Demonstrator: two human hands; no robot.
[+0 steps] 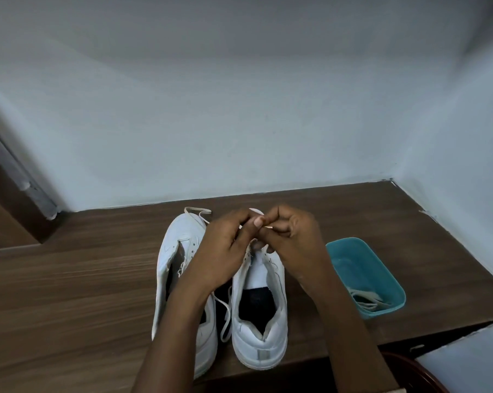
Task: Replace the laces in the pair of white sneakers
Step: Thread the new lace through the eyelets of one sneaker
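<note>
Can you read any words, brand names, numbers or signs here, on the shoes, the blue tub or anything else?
No readable text anywhere in this view.
left sneaker: a faint side mark, no letters legible.
right sneaker: grey heel patch, too blurred to show any lettering.
teal tub: no label showing.
lace, pinched by left hand and right hand: plain.
</note>
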